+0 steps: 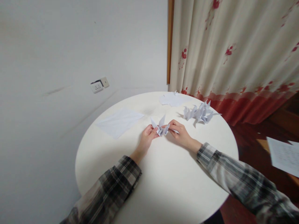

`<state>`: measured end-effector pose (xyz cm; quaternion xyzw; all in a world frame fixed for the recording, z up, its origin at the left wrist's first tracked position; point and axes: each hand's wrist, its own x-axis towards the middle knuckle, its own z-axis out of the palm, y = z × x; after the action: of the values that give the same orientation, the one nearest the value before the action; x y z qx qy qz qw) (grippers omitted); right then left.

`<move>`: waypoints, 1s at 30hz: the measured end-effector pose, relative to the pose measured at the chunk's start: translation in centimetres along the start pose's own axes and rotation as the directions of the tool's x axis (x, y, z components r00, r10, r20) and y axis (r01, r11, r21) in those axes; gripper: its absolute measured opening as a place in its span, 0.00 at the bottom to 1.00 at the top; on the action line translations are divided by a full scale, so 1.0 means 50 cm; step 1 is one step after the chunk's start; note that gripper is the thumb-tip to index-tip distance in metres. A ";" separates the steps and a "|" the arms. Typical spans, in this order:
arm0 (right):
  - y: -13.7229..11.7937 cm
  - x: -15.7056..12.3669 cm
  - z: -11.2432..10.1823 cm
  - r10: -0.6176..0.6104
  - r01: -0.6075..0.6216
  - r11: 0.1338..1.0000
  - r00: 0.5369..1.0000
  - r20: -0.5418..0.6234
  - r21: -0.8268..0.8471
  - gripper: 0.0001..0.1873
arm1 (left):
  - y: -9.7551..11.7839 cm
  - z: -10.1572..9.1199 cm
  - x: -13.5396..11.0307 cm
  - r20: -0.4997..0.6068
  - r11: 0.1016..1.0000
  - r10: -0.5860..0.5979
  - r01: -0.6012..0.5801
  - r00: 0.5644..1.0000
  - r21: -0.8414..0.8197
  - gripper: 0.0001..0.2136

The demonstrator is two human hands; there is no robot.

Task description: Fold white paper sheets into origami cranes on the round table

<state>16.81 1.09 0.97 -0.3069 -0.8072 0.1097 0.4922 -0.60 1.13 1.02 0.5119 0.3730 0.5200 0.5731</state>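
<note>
A folded white paper crane (161, 129) is held between my two hands, a little above the middle of the round table. My left hand (147, 134) pinches its left side, the thumb lying on top of the paper. Closed on the crane's right side is my right hand (179, 132), with a strip of white paper showing under its fingers. Pointed paper tips stand up between the hands. The lower folds are partly hidden by my fingers.
The white round table (163, 177) stands close to the wall. Several finished paper cranes (201, 112) cluster at its right back. A flat paper sheet (120, 122) lies at the left, with more paper (171, 99) at the far edge. Behind hangs a flowered curtain (224, 56).
</note>
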 end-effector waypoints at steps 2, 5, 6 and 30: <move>-0.002 0.000 0.002 0.021 -0.021 1.000 1.000 -0.020 0.017 0.16 | 0.000 0.000 0.000 0.001 1.000 0.003 -0.003 1.000 -0.009 0.15; -0.006 0.000 0.001 0.045 -0.044 0.998 0.999 -0.029 0.035 0.15 | 0.000 -0.001 -0.001 0.017 1.000 0.008 -0.008 1.000 -0.024 0.15; -0.007 0.001 0.001 0.060 -0.058 0.997 0.998 -0.032 0.045 0.14 | -0.001 -0.001 -0.001 0.022 0.999 0.010 -0.009 1.000 -0.032 0.14; 0.033 0.005 0.023 0.671 -0.597 0.633 0.741 0.037 0.493 0.06 | -0.013 -0.014 0.011 -0.050 0.980 0.001 0.009 0.999 0.199 0.10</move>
<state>16.39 2.71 -0.19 -0.4484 -0.5551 0.4464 0.5399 -1.05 1.83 0.31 0.5527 0.4384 0.4917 0.5104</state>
